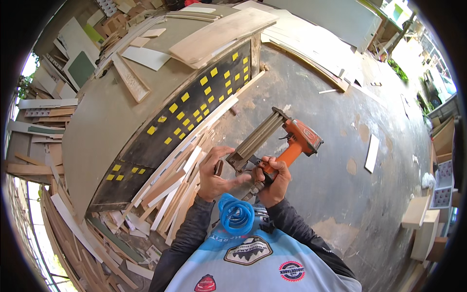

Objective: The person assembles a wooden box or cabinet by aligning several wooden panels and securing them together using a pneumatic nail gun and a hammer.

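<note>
An orange nail gun (pixel 302 138) with a long grey metal magazine (pixel 258 137) is held in front of my chest, its head pointing away to the right. My right hand (pixel 275 182) is closed around the lower end of its orange handle, beside the metal air fitting (pixel 253 190). Left of the magazine's near end, my left hand (pixel 214 175) curls around a small dark brown strip (pixel 219 168), with its thumb reaching toward the gun. Much of that strip is hidden by the fingers. A coiled blue air hose (pixel 236 214) hangs just below my hands.
To the left stands a large curved workbench (pixel 97 146) with a black side panel bearing yellow squares. Boards (pixel 224 36) lie on its top. Wood strips (pixel 177 187) are heaped along its base. A white strip (pixel 372 153) lies on the concrete floor (pixel 340 180); boxes (pixel 425 233) stand far right.
</note>
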A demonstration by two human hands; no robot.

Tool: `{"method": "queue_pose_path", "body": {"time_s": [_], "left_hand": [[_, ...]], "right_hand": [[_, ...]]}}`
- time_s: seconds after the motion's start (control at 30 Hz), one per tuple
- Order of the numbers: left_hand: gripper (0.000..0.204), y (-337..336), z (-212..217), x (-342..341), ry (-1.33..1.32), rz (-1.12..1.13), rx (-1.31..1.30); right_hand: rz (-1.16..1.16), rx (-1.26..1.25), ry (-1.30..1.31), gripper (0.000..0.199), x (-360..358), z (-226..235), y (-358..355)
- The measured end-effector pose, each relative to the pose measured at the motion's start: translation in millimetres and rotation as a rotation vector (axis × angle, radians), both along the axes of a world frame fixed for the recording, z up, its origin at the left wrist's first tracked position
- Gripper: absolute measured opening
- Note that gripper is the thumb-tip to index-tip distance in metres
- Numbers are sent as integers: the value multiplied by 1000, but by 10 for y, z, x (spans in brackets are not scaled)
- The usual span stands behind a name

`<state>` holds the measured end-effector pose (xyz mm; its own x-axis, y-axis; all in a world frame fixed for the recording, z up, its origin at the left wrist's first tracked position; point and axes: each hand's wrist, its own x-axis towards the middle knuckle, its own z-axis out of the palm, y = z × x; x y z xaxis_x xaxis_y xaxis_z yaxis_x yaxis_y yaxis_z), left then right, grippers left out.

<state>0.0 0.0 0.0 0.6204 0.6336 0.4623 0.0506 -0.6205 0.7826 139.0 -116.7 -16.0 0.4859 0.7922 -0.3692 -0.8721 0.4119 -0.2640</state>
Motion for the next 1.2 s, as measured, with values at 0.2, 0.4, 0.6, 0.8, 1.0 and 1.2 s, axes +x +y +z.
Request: {"method": "queue_pose_path", "body": {"time_s": [0.2,0.4,0.6,0.8,1.0,1.2], "left_hand": [[65,908,-126,982,72,111,149],[67,1750,364,1529,190,125,137],[68,2157,186,1720,147,22,63],[68,2832,-71,2060,96,-40,79],[72,3600,-323,2277,87,59,-17],[34,4640,-980,1524,226,945,-363]], "right_hand": [[62,-54,17,12,1069,-137,989],[142,-15,-59,10,1755,259,1869],[159,16,-32,9,1979,70,2120],[110,-37,-110,10,2331,-152,2695],[-4,-129,-226,12,2727,-312,3416],[-229,-329,-436,15,3198,-432,3907]]}}
